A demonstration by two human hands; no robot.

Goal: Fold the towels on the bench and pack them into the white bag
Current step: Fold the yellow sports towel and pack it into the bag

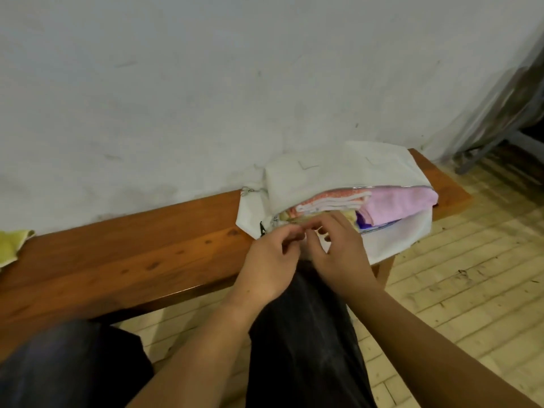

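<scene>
The white bag (pixel 338 172) lies on the counter (pixel 147 245), mouth gaping, its near edge pinched by the left grip (pixel 270 260) and right grip (pixel 341 251). Just beyond them, inside the bag, sit a folded pink towel (pixel 403 201) and a peach towel (pixel 332 201) — a yellow-green towel (pixel 11 245) lies far left.

- The desk (pixel 117 245) runs along the wall (pixel 176 83) behind it
- A bag (pixel 338 172) lies on the desk's right end, folded towels (pixel 397 201) inside it
- A cloth (pixel 11 245) lies at the far left end
- Left grip (pixel 273 251) and right grip (pixel 338 248) meet at the bag's near left corner
</scene>
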